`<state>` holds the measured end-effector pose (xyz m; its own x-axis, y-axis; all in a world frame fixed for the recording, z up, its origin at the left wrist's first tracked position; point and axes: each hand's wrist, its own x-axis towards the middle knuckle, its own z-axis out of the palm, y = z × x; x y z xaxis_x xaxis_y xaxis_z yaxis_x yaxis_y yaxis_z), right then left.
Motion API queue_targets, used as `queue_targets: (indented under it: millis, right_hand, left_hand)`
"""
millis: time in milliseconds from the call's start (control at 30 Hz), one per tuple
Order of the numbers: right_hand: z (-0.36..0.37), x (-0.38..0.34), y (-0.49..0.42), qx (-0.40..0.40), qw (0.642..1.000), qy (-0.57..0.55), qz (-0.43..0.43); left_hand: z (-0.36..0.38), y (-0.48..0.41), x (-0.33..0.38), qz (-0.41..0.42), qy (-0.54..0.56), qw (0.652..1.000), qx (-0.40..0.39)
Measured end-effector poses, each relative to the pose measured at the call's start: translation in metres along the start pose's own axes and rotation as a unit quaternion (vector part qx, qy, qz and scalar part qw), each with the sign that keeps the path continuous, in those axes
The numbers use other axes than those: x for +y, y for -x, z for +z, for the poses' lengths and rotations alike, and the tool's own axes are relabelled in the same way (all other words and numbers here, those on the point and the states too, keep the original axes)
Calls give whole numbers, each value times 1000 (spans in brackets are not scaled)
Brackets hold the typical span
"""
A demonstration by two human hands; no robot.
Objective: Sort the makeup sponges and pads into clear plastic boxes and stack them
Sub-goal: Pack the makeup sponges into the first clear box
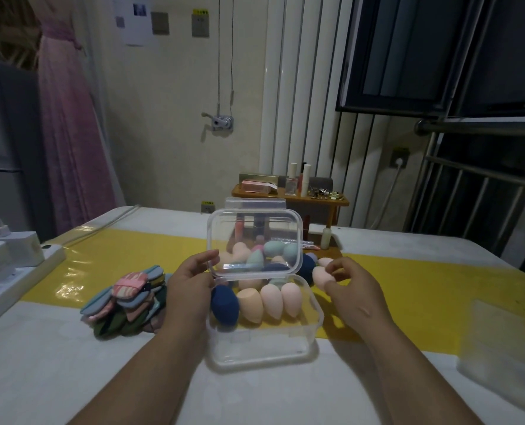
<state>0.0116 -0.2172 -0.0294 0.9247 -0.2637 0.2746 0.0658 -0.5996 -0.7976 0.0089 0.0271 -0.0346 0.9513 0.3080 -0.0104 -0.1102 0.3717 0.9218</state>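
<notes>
A clear plastic box [264,342] stands on the table before me with its hinged lid [255,219] upright. Inside lie a navy sponge [224,305], an orange one [250,305] and two pale pink ones [281,300]. My left hand [190,286] holds the box at its left side, fingers at the lid's lower edge. Just right of the box, my right hand [351,289] pinches a pale pink sponge [320,278]. More sponges [273,251] in pink, teal and navy lie behind the lid. A heap of flat pads [129,302] sits at the left.
A second clear box [500,342] stands at the table's right edge. A power strip with white chargers [12,259] lies at the left edge. Behind the table is a small wooden shelf [288,196] with cosmetics bottles. A yellow strip [126,256] crosses the table.
</notes>
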Motion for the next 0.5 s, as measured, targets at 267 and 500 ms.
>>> queue_targets:
  millis: [267,500]
  right_hand:
    - [-19,-32,11,61,991,-102,-63]
    - [-6,-40,19,-42,992,-92,-77]
  left_hand:
    - [7,5,-8,11,4,1000,-14]
    - [14,5,-17,6,14,1000,-23]
